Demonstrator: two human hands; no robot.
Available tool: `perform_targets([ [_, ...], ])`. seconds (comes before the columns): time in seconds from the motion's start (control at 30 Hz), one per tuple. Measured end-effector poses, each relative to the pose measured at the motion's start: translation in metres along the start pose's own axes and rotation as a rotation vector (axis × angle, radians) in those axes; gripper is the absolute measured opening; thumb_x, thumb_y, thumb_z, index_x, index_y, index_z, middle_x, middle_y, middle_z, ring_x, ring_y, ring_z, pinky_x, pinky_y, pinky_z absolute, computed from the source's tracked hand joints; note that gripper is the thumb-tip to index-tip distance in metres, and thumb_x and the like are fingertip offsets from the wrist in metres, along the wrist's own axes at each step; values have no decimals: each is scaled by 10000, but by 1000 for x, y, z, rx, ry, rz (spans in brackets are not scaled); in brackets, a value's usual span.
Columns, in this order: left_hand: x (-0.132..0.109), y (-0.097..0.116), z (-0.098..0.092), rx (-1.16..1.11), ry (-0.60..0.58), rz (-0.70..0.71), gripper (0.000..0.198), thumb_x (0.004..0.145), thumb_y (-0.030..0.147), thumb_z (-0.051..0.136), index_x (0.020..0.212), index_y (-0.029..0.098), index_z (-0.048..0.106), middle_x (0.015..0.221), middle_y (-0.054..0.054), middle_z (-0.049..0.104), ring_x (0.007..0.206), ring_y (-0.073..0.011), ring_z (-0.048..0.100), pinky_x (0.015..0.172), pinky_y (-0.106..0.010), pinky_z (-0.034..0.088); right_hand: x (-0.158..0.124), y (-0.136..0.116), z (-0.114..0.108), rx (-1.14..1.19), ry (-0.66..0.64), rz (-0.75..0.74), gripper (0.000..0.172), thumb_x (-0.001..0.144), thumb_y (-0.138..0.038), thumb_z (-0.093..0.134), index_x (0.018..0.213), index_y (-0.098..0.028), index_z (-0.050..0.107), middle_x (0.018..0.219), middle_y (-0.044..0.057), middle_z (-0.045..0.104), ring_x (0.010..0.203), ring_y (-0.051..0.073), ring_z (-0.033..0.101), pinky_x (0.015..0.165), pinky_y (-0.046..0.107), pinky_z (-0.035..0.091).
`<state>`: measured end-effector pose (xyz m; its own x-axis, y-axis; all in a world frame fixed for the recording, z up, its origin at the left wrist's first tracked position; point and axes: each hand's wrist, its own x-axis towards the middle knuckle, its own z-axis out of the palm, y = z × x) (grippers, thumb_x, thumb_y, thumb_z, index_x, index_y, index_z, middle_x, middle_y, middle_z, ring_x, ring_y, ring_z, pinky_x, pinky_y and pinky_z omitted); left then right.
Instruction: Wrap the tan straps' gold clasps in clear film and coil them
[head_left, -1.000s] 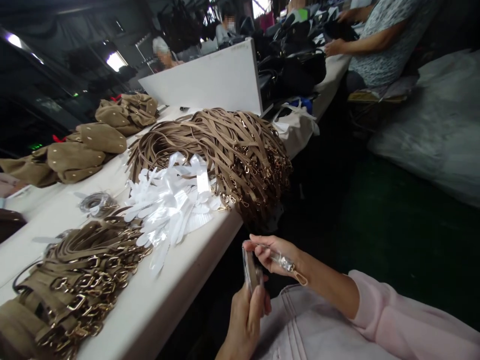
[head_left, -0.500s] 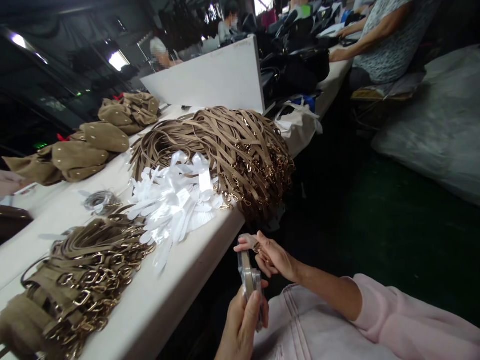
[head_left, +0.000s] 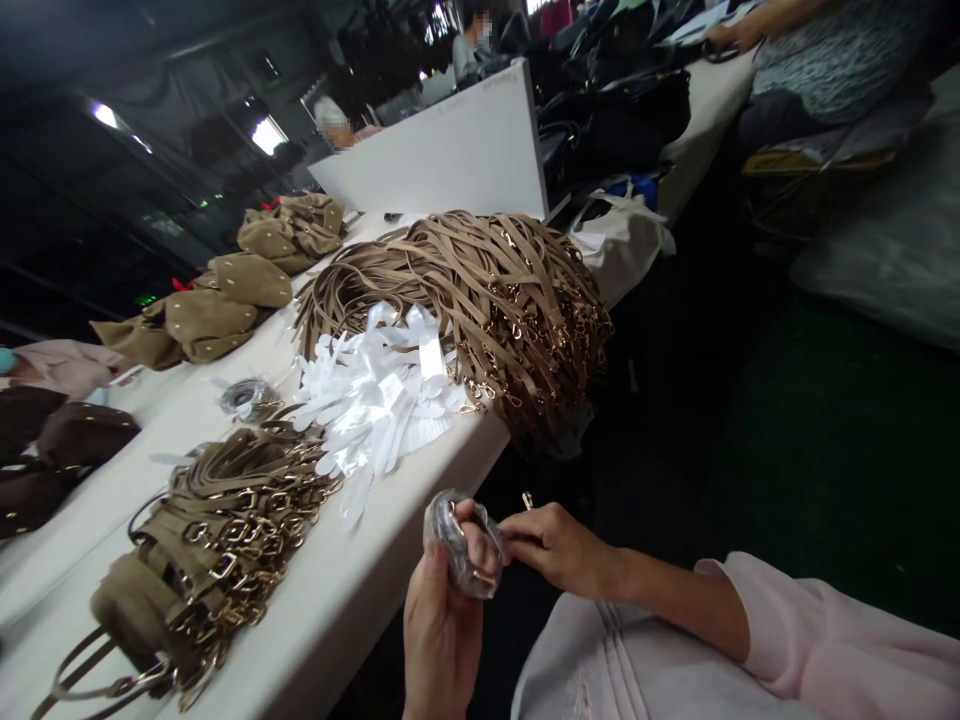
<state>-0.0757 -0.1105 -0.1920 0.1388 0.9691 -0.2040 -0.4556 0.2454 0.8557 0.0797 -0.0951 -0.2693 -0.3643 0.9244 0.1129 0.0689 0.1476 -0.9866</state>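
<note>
My left hand (head_left: 442, 630) is wrapped round a coiled strap (head_left: 444, 518) in clear plastic, with its fingertips showing through the ring's middle. The coil is tilted so that its round opening faces me. At its right edge, my right hand (head_left: 566, 552) has its thumb and fingers pinched together. A small gold snap hook (head_left: 527, 500) sticks up beside the right hand's knuckles; the part joining it to the strap is hidden. Both hands are just off the table's edge, above my lap.
On the white table (head_left: 375, 590) lie a big heap of brown straps (head_left: 450, 260), white plastic strips (head_left: 382, 400), another wrapped coil (head_left: 247, 397) and buckled straps (head_left: 247, 510). Brown bags (head_left: 217, 310) stand behind. A white board (head_left: 442, 150) rises at the back. Other people sit further off.
The wrapped coil has turned from edge-on to showing its opening, and my left hand has moved left with it. My right hand's fingers have gone from spread at its top to pinched at its side.
</note>
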Motion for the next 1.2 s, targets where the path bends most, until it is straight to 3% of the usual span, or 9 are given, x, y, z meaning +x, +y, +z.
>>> perform_targets([
  [0.23,22,-21,-14,228,-20,164,372,946,416,525,1231,178,542,888,-51,581,792,-155,548,747,-262,491,-1,-6,-3,446,-170,304,330,832,-433,670,784,-106,681,674,29,686,503,61,475,476,177,341],
  [0.4,24,-38,-17,577,26,194,508,878,495,603,1274,200,481,943,-51,619,632,-142,548,581,-250,474,-5,-3,6,533,-66,398,477,819,-512,651,1101,-136,568,653,-33,646,348,35,375,330,164,283],
  [0.53,26,-42,-24,697,-12,174,449,894,497,576,1196,164,576,1060,-100,655,817,-199,617,775,-304,489,-9,-1,14,604,24,448,554,790,-480,679,1160,-160,418,548,-82,601,319,43,338,314,144,250],
  [0.67,26,-44,-33,664,-32,73,381,907,454,581,1154,166,611,1034,-85,674,908,-207,621,878,-323,456,-17,5,17,701,-12,469,497,792,-442,685,1090,-165,400,640,-11,689,307,30,328,323,146,213],
  [0.77,23,-51,-40,498,49,-66,420,894,468,598,1186,166,598,995,-81,682,853,-184,629,805,-295,480,-24,7,12,928,-102,553,408,822,-353,639,1097,-138,428,870,122,739,365,39,478,362,147,261],
  [0.9,17,-64,-48,263,169,-176,422,865,479,634,1136,155,626,1004,-85,682,836,-169,634,764,-276,501,-33,9,6,1131,-204,623,465,747,-206,677,1160,-123,478,1154,188,672,710,142,715,541,163,470],
  [1.03,10,-72,-52,166,195,-229,416,851,440,670,1125,128,640,987,-97,689,812,-164,642,745,-263,508,-40,22,12,975,-210,588,535,769,-388,744,1160,-131,484,1154,179,662,807,195,728,685,273,565],
  [1.1,7,-76,-51,133,180,-253,422,831,432,698,1105,115,654,978,-108,697,796,-170,647,735,-266,507,-43,33,16,779,-170,525,503,796,-486,702,1093,-133,501,985,128,705,714,186,720,617,282,565],
  [1.2,2,-83,-49,100,175,-288,436,794,435,737,1059,95,669,950,-126,703,771,-189,652,684,-273,502,-45,44,18,398,-158,397,308,880,-441,601,978,-152,562,744,34,689,555,144,659,510,235,507],
])
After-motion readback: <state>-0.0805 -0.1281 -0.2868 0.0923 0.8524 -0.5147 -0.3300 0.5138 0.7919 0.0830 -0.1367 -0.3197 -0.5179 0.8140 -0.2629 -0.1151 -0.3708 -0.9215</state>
